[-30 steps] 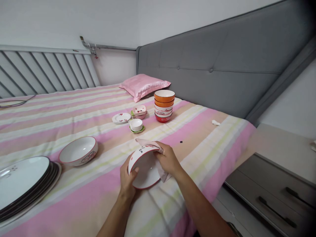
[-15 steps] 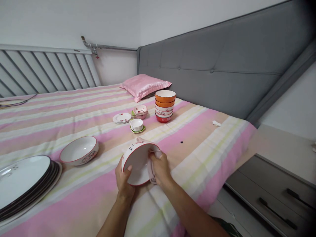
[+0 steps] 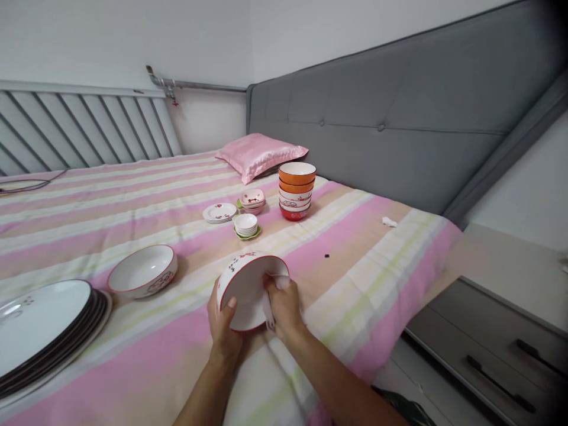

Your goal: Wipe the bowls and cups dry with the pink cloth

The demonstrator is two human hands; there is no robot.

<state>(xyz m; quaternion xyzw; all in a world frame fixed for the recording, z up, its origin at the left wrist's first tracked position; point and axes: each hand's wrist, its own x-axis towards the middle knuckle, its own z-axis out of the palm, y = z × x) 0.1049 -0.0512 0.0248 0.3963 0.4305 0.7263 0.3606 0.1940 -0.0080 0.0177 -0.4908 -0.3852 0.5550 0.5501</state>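
A white bowl (image 3: 248,296) with a red rim and a small printed pattern is held tilted above the striped bedspread, its hollow turned toward me. My left hand (image 3: 224,322) grips its left side, thumb over the rim and fingers behind. Inside the right part of the bowl, my right hand (image 3: 284,305) is closed on a pale pinkish cloth (image 3: 268,310) pressed to the inner wall. To the left rests a similar white bowl (image 3: 142,272) with a red rim. Beyond my hands stands a stack of orange, white and red bowls (image 3: 296,192).
At the near left lies a stack of large oval plates (image 3: 44,325). Small plates (image 3: 220,212), pink dishes (image 3: 252,201) and little white bowls (image 3: 245,225) sit mid-bed. A pink pillow (image 3: 261,154) is by the grey headboard (image 3: 377,118). A drawer cabinet (image 3: 488,337) stands right.
My right hand and the cloth have shifted slightly left, deeper into the bowl. The cloth edge seen behind the rim is gone from there. My left hand keeps its grip.
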